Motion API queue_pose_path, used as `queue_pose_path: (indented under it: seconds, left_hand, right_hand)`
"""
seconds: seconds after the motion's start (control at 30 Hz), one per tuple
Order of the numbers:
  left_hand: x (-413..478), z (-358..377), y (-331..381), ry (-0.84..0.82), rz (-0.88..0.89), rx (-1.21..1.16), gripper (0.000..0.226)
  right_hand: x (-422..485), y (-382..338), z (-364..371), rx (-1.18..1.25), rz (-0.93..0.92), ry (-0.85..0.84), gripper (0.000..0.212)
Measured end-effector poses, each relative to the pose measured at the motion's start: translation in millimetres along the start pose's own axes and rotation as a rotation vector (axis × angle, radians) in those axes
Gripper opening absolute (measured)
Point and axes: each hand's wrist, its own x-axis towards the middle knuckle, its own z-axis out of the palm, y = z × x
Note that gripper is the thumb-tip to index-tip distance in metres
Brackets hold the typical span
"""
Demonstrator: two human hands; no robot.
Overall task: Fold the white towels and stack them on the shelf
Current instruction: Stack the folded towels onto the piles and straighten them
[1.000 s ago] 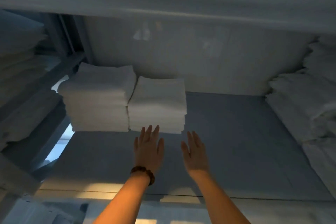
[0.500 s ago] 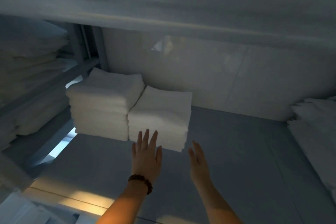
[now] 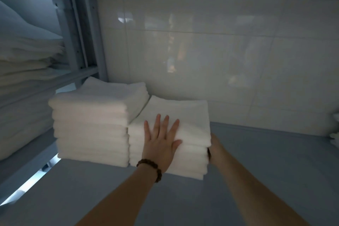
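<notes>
— What is changing now?

— A moment ago both hands were hovering before the right stack (image 3: 170, 134). Now the left hand (image 3: 161, 145) is lying flat and open on it; the right hand (image 3: 215, 149) is pressing its side, fingers hidden.

— And the towels?

— They are sitting on the shelf (image 3: 256, 161), touching the left stack (image 3: 95, 119). I think she is only squaring them.

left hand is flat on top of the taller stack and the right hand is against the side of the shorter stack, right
Not quite. In the head view the left hand lies flat on top of the shorter stack, the one on the right, not the taller stack. The right hand is against the side of the shorter stack, as you said.
</notes>
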Motion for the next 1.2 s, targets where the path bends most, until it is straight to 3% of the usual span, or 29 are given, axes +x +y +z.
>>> queue_pose_path:
  seconds: [0.13,0.23,0.33,0.4,0.47,0.5,0.57,0.63,0.7,0.73,0.83,0.97,1.07,1.17,1.2]
  left_hand:
    - [4,4,-3,0.018,0.026,-0.014,0.059]
    - [7,7,-10,0.069,0.085,-0.001,0.063]
    - [13,7,-18,0.127,0.132,-0.011,0.068]
    - [18,7,-23,0.154,0.145,-0.021,0.069]
    - [21,8,-30,0.172,0.166,-0.029,0.069]
    - [21,9,-33,0.185,0.178,-0.036,0.069]
    - [19,9,-37,0.204,0.190,-0.050,0.067]
    - [18,5,-36,0.221,0.184,-0.055,0.069]
    - [19,0,-32,0.240,0.157,-0.077,0.067]
    - [20,-2,-30,0.240,0.133,-0.092,0.065]
    - [22,-8,-26,0.172,0.040,-0.103,0.065]
    - [21,-11,-31,0.085,-0.059,-0.088,0.071]
    - [21,-12,-31,0.127,-0.070,-0.084,0.071]
    - [17,-5,-20,0.151,0.021,-0.071,0.064]
    - [16,-1,-17,0.147,0.042,-0.057,0.062]
  right_hand:
    - [15,-6,4,0.065,0.013,-0.080,0.052]
    - [16,-20,5,-0.112,0.032,-0.113,0.056]
    - [12,-62,9,-0.655,-0.318,0.087,0.050]
    - [14,-74,26,-1.182,-0.522,-0.094,0.048]
    - [23,-67,41,-1.664,-0.419,-0.350,0.053]
    - [27,-64,41,-1.824,-0.335,-0.398,0.058]
    - [37,-68,28,-1.933,-0.225,-0.314,0.066]
    - [50,-79,15,-1.986,-0.184,-0.128,0.069]
    - [63,-83,20,-2.063,-0.284,-0.030,0.067]
    - [68,-81,29,-2.070,-0.371,-0.066,0.066]
    - [79,-67,49,-2.026,-0.405,-0.280,0.064]
    - [85,-76,19,-1.767,-0.229,-0.011,0.063]
    - [66,-78,6,-1.120,-0.265,0.123,0.060]
    - [37,-46,14,-0.292,-0.152,0.063,0.056]
    - [28,-34,17,-0.129,-0.112,0.031,0.055]
